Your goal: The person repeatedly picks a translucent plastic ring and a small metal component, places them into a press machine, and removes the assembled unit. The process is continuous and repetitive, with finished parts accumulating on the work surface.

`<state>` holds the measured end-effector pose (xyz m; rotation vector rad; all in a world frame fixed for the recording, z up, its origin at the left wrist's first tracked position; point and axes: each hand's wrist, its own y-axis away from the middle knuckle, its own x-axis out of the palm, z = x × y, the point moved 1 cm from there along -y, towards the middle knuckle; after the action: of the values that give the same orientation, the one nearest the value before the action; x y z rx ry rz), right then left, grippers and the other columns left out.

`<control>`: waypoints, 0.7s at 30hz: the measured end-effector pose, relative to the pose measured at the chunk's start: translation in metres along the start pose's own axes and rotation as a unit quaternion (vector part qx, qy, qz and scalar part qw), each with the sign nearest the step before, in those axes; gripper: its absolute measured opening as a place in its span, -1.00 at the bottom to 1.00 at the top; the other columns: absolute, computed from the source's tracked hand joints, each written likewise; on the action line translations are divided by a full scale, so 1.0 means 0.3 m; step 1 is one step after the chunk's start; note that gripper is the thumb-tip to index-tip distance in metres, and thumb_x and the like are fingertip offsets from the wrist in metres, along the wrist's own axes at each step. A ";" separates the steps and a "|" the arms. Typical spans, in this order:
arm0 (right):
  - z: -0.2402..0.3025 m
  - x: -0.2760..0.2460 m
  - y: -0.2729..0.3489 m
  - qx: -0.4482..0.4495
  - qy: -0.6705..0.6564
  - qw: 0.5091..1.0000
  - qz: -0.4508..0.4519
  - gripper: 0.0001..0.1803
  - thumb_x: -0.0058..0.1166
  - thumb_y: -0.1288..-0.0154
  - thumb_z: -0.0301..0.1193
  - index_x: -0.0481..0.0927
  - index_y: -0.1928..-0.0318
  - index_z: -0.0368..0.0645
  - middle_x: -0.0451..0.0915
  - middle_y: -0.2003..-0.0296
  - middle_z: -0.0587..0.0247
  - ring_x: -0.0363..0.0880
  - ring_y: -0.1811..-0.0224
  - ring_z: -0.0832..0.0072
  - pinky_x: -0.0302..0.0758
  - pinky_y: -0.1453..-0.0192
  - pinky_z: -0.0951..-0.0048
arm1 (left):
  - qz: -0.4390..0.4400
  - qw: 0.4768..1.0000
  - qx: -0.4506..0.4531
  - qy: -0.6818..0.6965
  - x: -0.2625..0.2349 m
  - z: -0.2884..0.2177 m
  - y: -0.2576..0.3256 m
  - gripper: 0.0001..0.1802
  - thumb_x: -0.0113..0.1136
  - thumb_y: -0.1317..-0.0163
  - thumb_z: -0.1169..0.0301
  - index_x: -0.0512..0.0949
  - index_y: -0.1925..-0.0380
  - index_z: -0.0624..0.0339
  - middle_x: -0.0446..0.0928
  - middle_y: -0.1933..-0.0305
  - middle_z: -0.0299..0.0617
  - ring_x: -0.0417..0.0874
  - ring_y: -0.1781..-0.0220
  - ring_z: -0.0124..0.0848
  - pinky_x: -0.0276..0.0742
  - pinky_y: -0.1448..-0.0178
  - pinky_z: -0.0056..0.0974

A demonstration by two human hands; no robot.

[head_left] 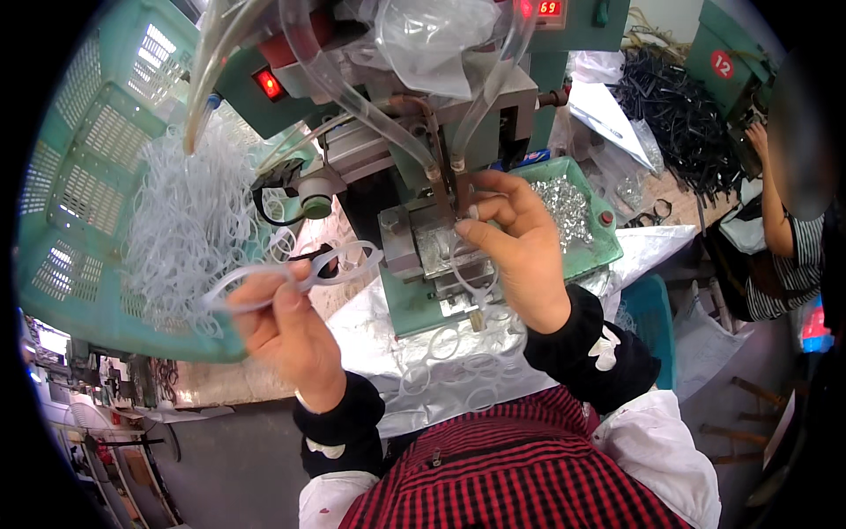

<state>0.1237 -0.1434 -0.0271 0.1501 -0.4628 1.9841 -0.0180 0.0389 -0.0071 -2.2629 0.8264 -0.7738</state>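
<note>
The left hand (pixel 295 331) pinches a clear strap (pixel 357 267) that lies crosswise, its far end pointing right at the press (pixel 401 236). The right hand (pixel 524 242) is nearer, fingertips bunched under the press head; I can't tell if they grip the second loop (pixel 478 290), which hangs just below-left, toward the wearer.

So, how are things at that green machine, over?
Left fingers pinching a translucent plastic loop. Right fingers at the press, another loop just beneath. Clear tubes come down close by.
</note>
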 end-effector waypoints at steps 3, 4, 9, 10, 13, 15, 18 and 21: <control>-0.003 0.041 0.010 0.080 -0.177 0.981 -0.001 -0.50 0.18 -0.21 -0.71 0.46 -0.19 -0.34 0.62 0.17 0.29 0.56 0.15 0.64 0.47 -0.02 0.63 | 0.096 0.991 0.068 -0.067 0.112 -0.094 -0.109 -0.85 0.17 -0.34 0.64 0.47 0.14 0.27 0.63 0.15 -0.06 0.68 0.10 -0.31 0.59 -0.08 -0.24; 0.006 0.060 0.018 0.067 -0.160 0.985 -0.026 -0.51 0.17 -0.22 -0.71 0.46 -0.19 -0.36 0.62 0.16 0.26 0.57 0.16 0.64 0.48 -0.03 0.62 | 0.110 0.991 0.032 -0.071 0.131 -0.069 -0.122 -0.88 0.10 -0.43 0.58 0.47 0.07 0.25 0.59 0.08 -0.08 0.67 0.06 -0.31 0.56 -0.05 -0.24; 0.052 -0.001 0.027 -0.026 0.037 0.998 0.048 -0.58 0.10 -0.26 -0.67 0.53 -0.15 -0.31 0.66 0.04 0.22 0.61 -0.03 0.57 0.50 -0.14 0.51 | 0.200 0.953 0.150 -0.168 0.131 -0.068 -0.057 -0.95 0.23 -0.28 0.61 0.57 0.28 0.29 0.71 0.24 0.02 0.70 0.38 -0.23 0.62 0.24 -0.21; 0.052 -0.063 0.008 -0.057 0.146 0.985 0.072 -0.66 0.13 -0.22 -0.61 0.62 -0.03 -0.30 0.68 0.02 0.14 0.63 -0.11 0.42 0.51 -0.20 0.41 | 0.268 0.935 0.202 -0.118 0.134 -0.036 -0.009 -0.88 0.28 -0.16 0.63 0.63 0.28 0.26 0.71 0.16 0.06 0.66 0.47 -0.24 0.61 0.30 -0.23; -0.036 -0.284 -0.039 -0.171 0.573 0.801 -0.028 -0.76 0.26 -0.06 -0.50 0.69 0.19 -0.26 0.63 0.11 -0.04 0.56 -0.07 -0.03 0.49 -0.17 0.11 | 0.425 0.828 0.300 -0.209 0.196 -0.040 0.050 -0.74 0.39 0.11 0.57 0.64 0.33 0.19 0.68 0.04 -0.02 0.61 0.36 -0.28 0.68 0.24 -0.26; -0.105 -0.377 -0.028 -0.190 0.630 0.750 -0.070 -0.79 0.27 -0.03 -0.48 0.67 0.26 -0.24 0.57 0.08 -0.08 0.52 -0.06 -0.04 0.47 -0.14 0.05 | 0.412 0.807 0.363 -0.218 0.217 0.007 0.075 -0.76 0.40 0.11 0.55 0.60 0.37 0.16 0.67 0.05 -0.07 0.61 0.31 -0.28 0.75 0.14 -0.18; -0.222 -0.492 -0.010 -0.196 0.633 0.747 -0.053 -0.83 0.24 0.00 -0.49 0.65 0.32 -0.22 0.54 0.06 -0.12 0.50 -0.02 -0.03 0.45 -0.13 0.02 | 0.463 0.786 0.347 -0.219 0.205 0.021 0.077 -0.78 0.40 0.07 0.55 0.59 0.37 0.15 0.69 0.05 -0.05 0.59 0.36 -0.27 0.75 0.12 -0.10; -0.274 -0.429 -0.044 -0.259 0.626 0.732 -0.062 -0.86 0.05 -0.08 -0.44 0.57 0.40 -0.28 0.53 0.23 -0.04 0.48 0.06 0.07 0.43 -0.12 0.07 | 0.428 0.789 0.354 -0.262 0.162 0.016 0.095 -0.86 0.25 -0.16 0.53 0.62 0.25 0.21 0.71 0.06 0.03 0.61 0.32 -0.10 0.65 0.16 -0.04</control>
<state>0.2009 -0.2150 -0.1384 -1.3989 -0.0593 1.3212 0.0060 -0.0116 -0.0148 -1.1162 0.9384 0.0262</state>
